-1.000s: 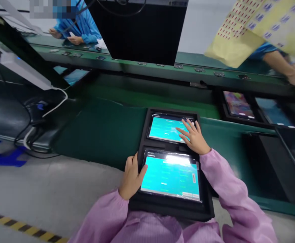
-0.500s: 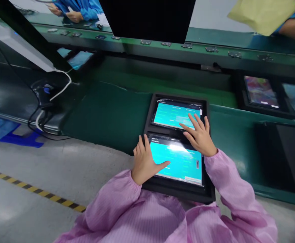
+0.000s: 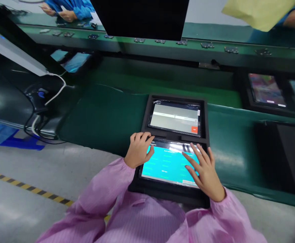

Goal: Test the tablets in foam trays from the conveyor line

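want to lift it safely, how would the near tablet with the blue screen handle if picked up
The near tablet looks thin and rigid, so probably stiff, not floppy. Its glossy glare suggests a slick, breakable face. Sunk in the tray, it likely won't slide if pushed.

Bright, cool light pours down from overhead, even across the whole scene. A white streak of glare sits along the top edge of the near tablet [image 3: 167, 165] and washes out the text there. The green belt [image 3: 107, 114] carries a soft sheen, and the dark cover [image 3: 5, 104] at left catches a pale reflection. The right hand [image 3: 205, 172] throws barely a shadow. The far rail [image 3: 162, 50] bows with lens distortion, and the bottom right corner goes dark and soft.
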Demonstrator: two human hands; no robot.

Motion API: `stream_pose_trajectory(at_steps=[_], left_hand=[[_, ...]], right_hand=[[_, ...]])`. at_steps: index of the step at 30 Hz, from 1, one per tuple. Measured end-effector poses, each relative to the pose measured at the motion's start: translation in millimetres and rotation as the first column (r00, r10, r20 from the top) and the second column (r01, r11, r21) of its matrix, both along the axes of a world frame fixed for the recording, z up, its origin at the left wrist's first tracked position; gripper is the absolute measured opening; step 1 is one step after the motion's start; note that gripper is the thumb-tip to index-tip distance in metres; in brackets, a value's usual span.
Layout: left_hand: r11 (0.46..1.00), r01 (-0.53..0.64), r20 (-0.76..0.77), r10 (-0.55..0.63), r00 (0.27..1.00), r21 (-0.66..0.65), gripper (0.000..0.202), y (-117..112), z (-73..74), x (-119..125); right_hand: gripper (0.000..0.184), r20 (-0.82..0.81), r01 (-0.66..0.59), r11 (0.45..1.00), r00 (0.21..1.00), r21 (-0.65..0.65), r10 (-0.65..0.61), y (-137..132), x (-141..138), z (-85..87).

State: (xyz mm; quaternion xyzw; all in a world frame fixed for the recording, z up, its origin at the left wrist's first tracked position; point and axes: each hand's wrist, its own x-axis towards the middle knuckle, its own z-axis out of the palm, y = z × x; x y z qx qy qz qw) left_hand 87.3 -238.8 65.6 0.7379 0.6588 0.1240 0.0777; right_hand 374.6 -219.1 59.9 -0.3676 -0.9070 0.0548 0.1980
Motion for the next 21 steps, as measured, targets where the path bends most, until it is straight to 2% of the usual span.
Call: stream_pose_trajectory(at_steps=[5,9,12,15,17,19,21], left_hand=[[0.990,0.134,-0.004,-0.134,0.991,-0.038,0.038,14,-2.8,-11],[0.981,0.181,0.118,-0.172,0.978,-0.069,0.030,15,9.2,-19],[0.974,0.215,0.165,-0.202,0.965,-0.069,0.037,7,24.4,-24],[0.967,0.252,0.183,-0.242,0.953,-0.033,0.061,-8,36.8,-24],[0.968,0.251,0.161,-0.249,0.955,0.007,0.068,-20,40.7,-22],[0.971,0.232,0.115,-0.238,0.965,0.061,0.066,-28,41.5,-20],[0.969,0.223,0.089,-0.233,0.968,0.108,0.067,-33,41.0,-19]], right_hand=[[0.043,0.006,-0.017,1.000,1.000,0.015,0.017,6,-17,6.1],[0.039,-0.035,0.030,0.999,0.999,0.018,-0.029,26,-19,15.9],[0.043,-0.062,0.046,0.999,0.997,0.022,-0.045,32,-12,31.3],[0.047,-0.089,0.084,0.996,0.993,0.022,-0.082,27,-2,50.4],[0.047,-0.107,0.115,0.993,0.988,0.016,-0.112,25,6,61.2],[0.046,-0.115,0.114,0.993,0.987,0.012,-0.112,34,9,67.1],[0.045,-0.112,0.063,0.998,0.992,0.008,-0.062,57,6,65.9]])
